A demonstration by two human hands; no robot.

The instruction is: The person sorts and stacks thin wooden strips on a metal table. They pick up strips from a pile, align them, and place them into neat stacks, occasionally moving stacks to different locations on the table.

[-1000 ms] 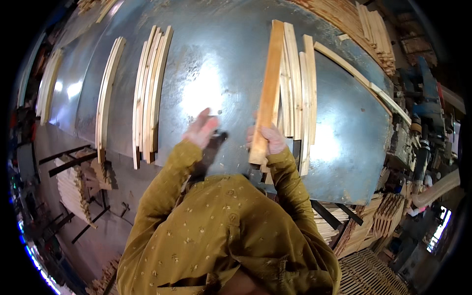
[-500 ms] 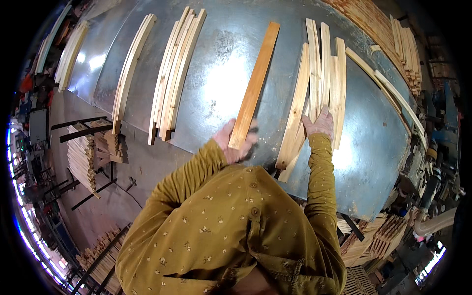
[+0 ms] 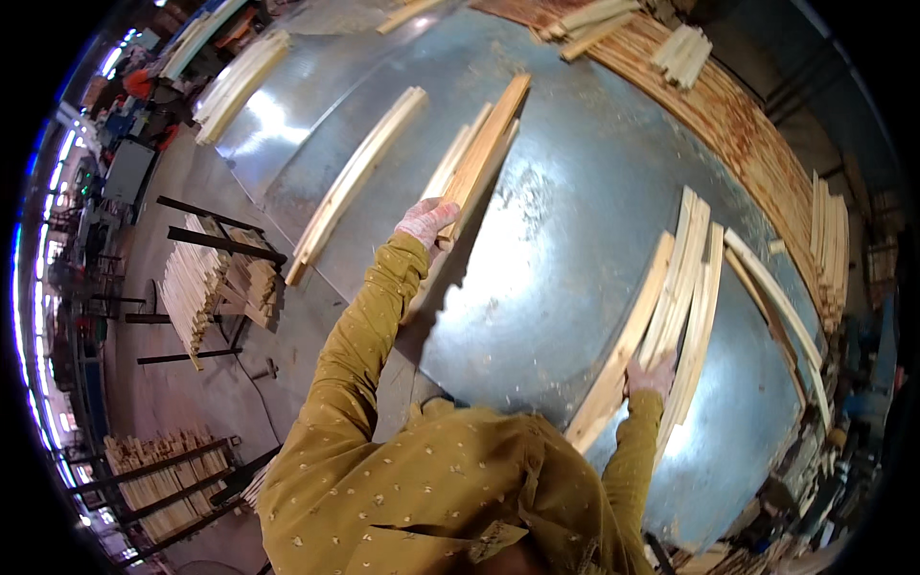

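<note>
My left hand (image 3: 428, 220), in a pale glove, is closed round the near end of a reddish-brown wooden strip (image 3: 492, 144). That strip is held over a group of paler wooden strips (image 3: 450, 161) on the metal table (image 3: 546, 278), covering part of them. On the right, my right hand (image 3: 653, 375) grips the near part of several light wooden strips (image 3: 678, 278); some of its fingers are hidden. A wider strip (image 3: 623, 355) lies just left of that hand, slanting toward my body.
Further left lie another bundle of strips (image 3: 356, 182) and a paler one (image 3: 242, 86). Two bent strips (image 3: 786, 307) rest near the table's right edge. A rusty board (image 3: 709, 125) runs along the far side. Stacked wood stands on a rack (image 3: 222, 240) beside the table.
My view has turned left. The left hand has carried the reddish-brown strip leftward, over the pale group. My right hand stays at the right-hand strips, its fingers now closer together.
</note>
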